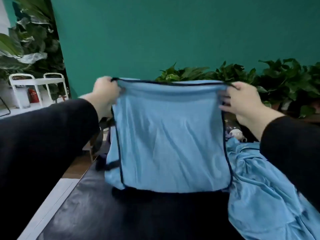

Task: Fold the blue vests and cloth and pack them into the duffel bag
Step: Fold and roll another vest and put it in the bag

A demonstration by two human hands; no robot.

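Dark sleeves (pixel 43 144) nearest. Our left hand (pixel 105 94) and right hand (pixel 242 101), raised apart, pinch the top corners of a blue vest (pixel 169 135), navy-piped and hanging wrinkled over a glossy black table (pixel 121 213). Crumpled blue cloth (pixel 259 187) lies right. Green wall (pixel 173 32) and leafy plants (pixel 277 78) stand far.

Both hands, left (pixel 105 94) and right (pixel 242 101), hold a blue vest (pixel 171 139) up above the dark table (pixel 121 213).

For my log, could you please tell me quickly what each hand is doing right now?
Left hand: grips the top left corner of the blue vest.
Right hand: grips its top right corner.
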